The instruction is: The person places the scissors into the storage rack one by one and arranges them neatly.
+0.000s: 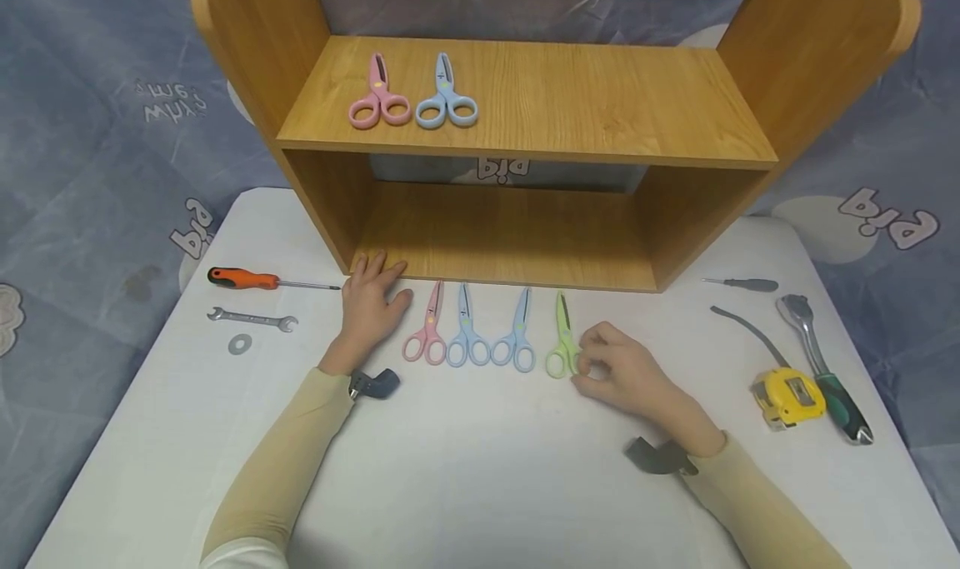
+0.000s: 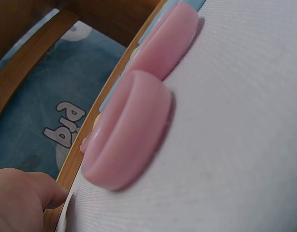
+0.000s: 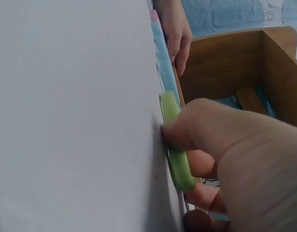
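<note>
A row of small scissors lies on the white table in front of the wooden shelf: pink scissors point(image 1: 430, 329), blue scissors point(image 1: 467, 327), a second blue pair point(image 1: 519, 327) and green scissors point(image 1: 565, 336). With thumb and fingers my right hand point(image 1: 630, 373) pinches the green scissors by a handle ring point(image 3: 175, 154), which looks slightly tilted up in the right wrist view. My left hand point(image 1: 369, 309) rests with spread fingers at the shelf's lower front edge, left of the pink scissors and apart from them. Pink handle rings point(image 2: 134, 130) fill the middle of the left wrist view.
On the upper board of the wooden shelf point(image 1: 570, 94) lie pink scissors point(image 1: 378, 88) and blue scissors point(image 1: 446, 88). At left are an orange screwdriver point(image 1: 243, 279), wrench point(image 1: 253, 317) and washer point(image 1: 240, 344). At right lie a small screwdriver point(image 1: 750, 285), tape measure point(image 1: 791, 396) and green-handled ratchet point(image 1: 840, 402).
</note>
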### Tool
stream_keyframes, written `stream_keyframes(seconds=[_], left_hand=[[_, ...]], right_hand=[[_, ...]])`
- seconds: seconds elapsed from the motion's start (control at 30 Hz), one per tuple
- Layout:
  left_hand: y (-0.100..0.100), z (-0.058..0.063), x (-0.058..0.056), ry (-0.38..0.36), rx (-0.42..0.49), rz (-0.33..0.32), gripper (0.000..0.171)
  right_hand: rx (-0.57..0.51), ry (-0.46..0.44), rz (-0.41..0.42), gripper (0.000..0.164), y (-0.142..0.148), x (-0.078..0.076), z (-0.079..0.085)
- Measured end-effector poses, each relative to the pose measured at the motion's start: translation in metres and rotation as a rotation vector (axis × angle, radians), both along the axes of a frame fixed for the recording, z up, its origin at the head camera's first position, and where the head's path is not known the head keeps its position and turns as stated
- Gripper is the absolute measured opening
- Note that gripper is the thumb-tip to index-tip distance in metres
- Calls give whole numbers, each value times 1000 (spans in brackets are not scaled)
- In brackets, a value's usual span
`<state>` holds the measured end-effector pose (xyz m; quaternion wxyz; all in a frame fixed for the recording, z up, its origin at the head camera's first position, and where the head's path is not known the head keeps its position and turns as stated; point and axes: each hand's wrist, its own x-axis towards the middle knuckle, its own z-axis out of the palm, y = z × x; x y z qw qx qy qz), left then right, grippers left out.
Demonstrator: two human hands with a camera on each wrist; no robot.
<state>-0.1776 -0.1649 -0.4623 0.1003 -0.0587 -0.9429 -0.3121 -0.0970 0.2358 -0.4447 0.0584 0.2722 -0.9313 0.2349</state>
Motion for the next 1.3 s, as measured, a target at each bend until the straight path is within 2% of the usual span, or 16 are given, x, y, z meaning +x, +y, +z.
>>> stream_keyframes(seconds=[0.23, 0.43, 0.6, 0.67, 0.8, 0.87, 0.9, 0.97, 1.03, 1.1, 1.17, 1.23, 1.3], left_hand=[[0, -1, -1, -9, -3, 4, 53], [-1, 1, 0, -2, -3, 0, 53], [-2, 0, 0, -2, 3, 2, 53], [-2, -1, 0, 5, 1, 2, 53], [-1, -2, 0, 20, -3, -3, 53], [1, -2, 0, 25, -5, -9, 53], [2, -1, 0, 26, -5, -10, 53], [3, -1, 0, 27, 0, -13, 53], [4, -1, 0, 27, -1, -11, 53], [4, -1, 1, 21, -2, -7, 53], [3, -1, 1, 12, -3, -3, 54], [2, 0, 2, 6, -2, -1, 54], [2, 0, 2, 3, 1, -4, 54]], right_hand=[[-131, 48, -36, 26, 4, -5, -8], [-160, -38, -94, 22, 2, -6, -6], [-191, -117, -84, 24, 1, -6, -3], [-220, -168, -83, 21, 1, -5, 0], [-376, -421, -89, 18, -1, 0, 11], [-494, -543, -77, 21, -5, 5, 27], [-558, -575, -51, 22, -8, 7, 38], [-702, -550, 54, 26, -14, 11, 64], [-828, -453, 177, 34, -22, 12, 99], [-925, -315, 313, 42, -29, 8, 133], [-971, -173, 384, 45, -38, -2, 165], [-967, -61, 348, 39, -49, -14, 194], [-910, 40, 252, 31, -61, -31, 215]])
